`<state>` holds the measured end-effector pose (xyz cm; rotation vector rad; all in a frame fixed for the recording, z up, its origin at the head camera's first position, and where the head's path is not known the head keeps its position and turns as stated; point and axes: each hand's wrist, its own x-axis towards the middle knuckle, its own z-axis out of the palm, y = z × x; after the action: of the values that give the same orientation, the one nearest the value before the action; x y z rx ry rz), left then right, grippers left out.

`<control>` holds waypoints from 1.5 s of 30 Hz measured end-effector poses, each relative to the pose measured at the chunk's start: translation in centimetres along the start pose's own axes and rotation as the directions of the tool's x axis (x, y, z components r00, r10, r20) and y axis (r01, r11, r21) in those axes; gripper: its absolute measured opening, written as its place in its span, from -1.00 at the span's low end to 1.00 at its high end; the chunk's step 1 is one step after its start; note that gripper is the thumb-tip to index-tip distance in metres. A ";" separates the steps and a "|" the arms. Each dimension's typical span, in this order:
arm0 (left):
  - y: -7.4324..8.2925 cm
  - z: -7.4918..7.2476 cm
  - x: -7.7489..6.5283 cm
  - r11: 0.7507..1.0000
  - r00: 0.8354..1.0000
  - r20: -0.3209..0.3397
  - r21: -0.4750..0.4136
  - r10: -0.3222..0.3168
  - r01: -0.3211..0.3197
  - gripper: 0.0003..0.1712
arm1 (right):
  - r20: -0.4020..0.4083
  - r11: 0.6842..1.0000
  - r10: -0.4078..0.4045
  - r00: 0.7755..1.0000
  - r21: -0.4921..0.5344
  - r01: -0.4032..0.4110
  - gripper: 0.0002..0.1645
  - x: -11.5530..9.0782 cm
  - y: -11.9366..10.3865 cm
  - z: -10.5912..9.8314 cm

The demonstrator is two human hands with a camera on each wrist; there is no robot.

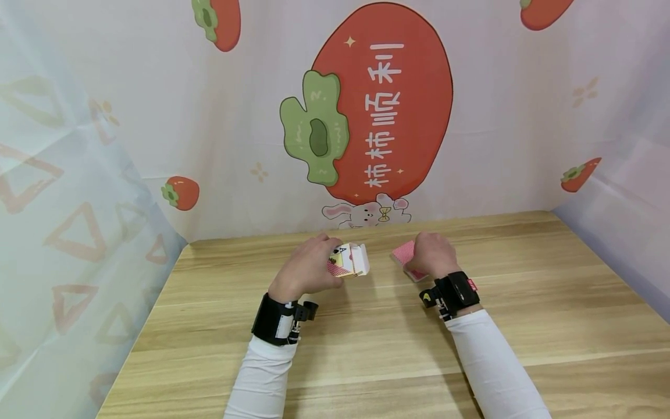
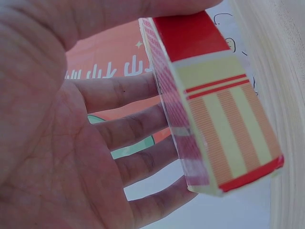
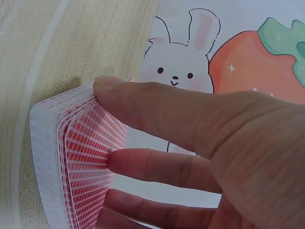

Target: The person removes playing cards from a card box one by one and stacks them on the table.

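Note:
My left hand (image 1: 306, 269) holds a playing-card box (image 1: 350, 261) above the wooden table, its thumb along one edge and its fingers against the far side. In the left wrist view the box (image 2: 217, 109) shows a red end and cream-and-tan stripes on its narrow side. A white flap sticks out at the box's right end. To the right, my right hand (image 1: 435, 256) grips a deck of playing cards (image 1: 403, 254) with red patterned backs. The right wrist view shows the thumb on the edge of the deck (image 3: 88, 152) and the fingertips against its patterned face; the cards are slightly fanned.
The wooden table (image 1: 361, 349) runs back to a printed cloth backdrop (image 1: 251, 128) with a big red persimmon and a rabbit. More cloth hangs at the left and right sides. A black strap with a small camera sits on each wrist.

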<state>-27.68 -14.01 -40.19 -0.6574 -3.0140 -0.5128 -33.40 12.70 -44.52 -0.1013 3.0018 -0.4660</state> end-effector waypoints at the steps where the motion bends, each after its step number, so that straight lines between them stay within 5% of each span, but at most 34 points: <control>1: 0.0 0.0 0.0 1.000 1.000 -0.001 0.000 0.000 0.000 -0.21 | 0.001 1.000 0.001 1.000 0.001 -0.001 -0.58 0.0 0.0 0.0; 20: 0.1 0.2 0.1 1.000 1.000 0.003 0.008 -0.001 0.001 -0.20 | -0.024 0.998 0.007 1.000 0.063 -0.005 -0.51 0.1 0.2 0.1; 37: 0.0 0.2 0.0 1.000 1.000 -0.001 0.023 0.010 -0.010 -0.21 | 0.019 0.999 0.020 1.000 0.028 -0.021 -0.14 -0.2 0.3 -0.2; 41: 0.0 0.2 0.0 1.000 1.000 -0.002 0.023 0.014 -0.014 -0.21 | -0.012 0.999 -0.030 0.999 0.036 0.030 0.03 -0.9 0.0 -0.9; 45: 0.0 0.2 0.1 1.000 1.000 -0.002 0.023 0.018 -0.018 -0.21 | -0.096 0.979 -0.162 0.982 0.108 0.172 -0.05 -1.5 -0.8 -1.8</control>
<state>-27.76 -13.96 -40.34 -0.6814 -3.0044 -0.4779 -32.10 12.58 -42.43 -0.3352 3.0558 -0.6773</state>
